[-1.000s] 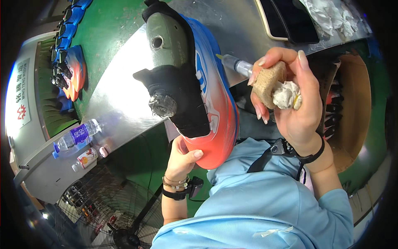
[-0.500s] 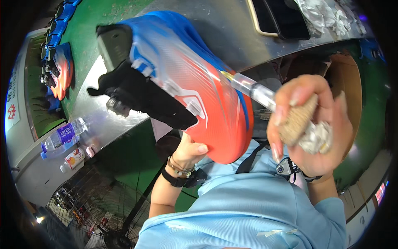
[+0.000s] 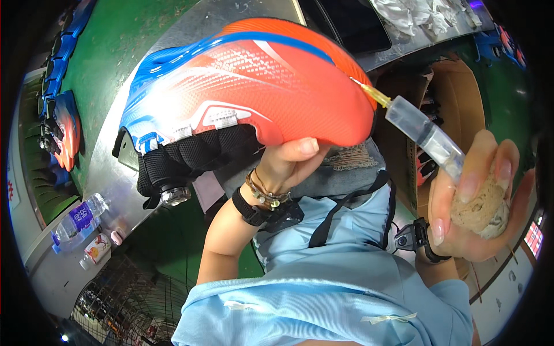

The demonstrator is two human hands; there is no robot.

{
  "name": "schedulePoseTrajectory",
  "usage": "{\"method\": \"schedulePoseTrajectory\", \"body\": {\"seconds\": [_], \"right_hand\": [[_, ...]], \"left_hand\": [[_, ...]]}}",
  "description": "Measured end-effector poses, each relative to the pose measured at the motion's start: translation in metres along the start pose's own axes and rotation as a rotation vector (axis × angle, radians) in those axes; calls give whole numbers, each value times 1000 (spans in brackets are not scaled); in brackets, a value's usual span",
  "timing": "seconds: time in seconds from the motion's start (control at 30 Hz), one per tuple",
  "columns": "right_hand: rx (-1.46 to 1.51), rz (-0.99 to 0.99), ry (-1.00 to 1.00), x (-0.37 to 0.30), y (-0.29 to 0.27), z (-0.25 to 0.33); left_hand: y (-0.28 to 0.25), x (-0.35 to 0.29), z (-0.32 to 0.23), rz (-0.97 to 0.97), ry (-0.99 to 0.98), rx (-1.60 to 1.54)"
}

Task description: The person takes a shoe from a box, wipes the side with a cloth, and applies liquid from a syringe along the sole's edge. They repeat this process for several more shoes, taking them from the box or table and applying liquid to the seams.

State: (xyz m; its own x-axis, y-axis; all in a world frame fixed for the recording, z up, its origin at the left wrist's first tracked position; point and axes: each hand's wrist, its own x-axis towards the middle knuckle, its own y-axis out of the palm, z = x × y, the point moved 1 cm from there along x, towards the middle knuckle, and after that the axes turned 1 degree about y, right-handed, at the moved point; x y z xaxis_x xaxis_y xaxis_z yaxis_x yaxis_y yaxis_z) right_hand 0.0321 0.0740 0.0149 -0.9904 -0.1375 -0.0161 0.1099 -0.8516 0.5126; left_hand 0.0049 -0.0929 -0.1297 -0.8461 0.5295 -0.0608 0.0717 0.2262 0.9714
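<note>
Shoe [image 3: 248, 92] has rolled over since the earlier frames: its side now faces up, toe to the right, black mesh collar toward the wearer. Syringe [image 3: 424, 135] and right hand [image 3: 474, 173] sit lower and further right.

Head view: left hand [image 3: 294, 158] has the shoe by the toe from below, thumb on the upper, remaining fingers mostly hidden beneath. Shoe is held up over the near edge of the metal table [image 3: 121, 184]; blue heel, coral toe. Grey-green form [image 3: 128, 161] shows at the heel end, clear round knob [image 3: 175, 196] below the collar.

Right hand: fingers curled around the syringe's rear end and a tan block [image 3: 476, 205], with a whitish wad [image 3: 495, 219] against the palm. Syringe slants up-left, yellow hub [image 3: 376, 97] and needle at the toe's sole edge. Can't tell if the tip touches.

Around: dark phone [image 3: 352, 23] and crumpled white paper [image 3: 415, 14] at the table's far side. Plastic bottle [image 3: 81, 222] with purple label lies at left, small bottle [image 3: 96, 251] just beside. Open cardboard box [image 3: 461, 86] on the right, beyond the syringe. Another blue-coral shoe [image 3: 66, 130] at far left.
</note>
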Motion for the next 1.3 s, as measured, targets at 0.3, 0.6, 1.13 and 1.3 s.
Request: {"method": "schedulePoseTrajectory", "body": {"seconds": [0.3,0.6,1.13,1.3], "right_hand": [[-160,-81,-112,-11,-5,-6],[-155,183,-236,-3,-10,-13],[-315,237,-688,12,11,-47],[-356,219,-690,8,5,-48]], "left_hand": [[1,28,3,15,93,0],[37,45,-5,-176,241,56],[99,35,-36,-551,170,52],[103,36,-33,-577,173,-20]]}}
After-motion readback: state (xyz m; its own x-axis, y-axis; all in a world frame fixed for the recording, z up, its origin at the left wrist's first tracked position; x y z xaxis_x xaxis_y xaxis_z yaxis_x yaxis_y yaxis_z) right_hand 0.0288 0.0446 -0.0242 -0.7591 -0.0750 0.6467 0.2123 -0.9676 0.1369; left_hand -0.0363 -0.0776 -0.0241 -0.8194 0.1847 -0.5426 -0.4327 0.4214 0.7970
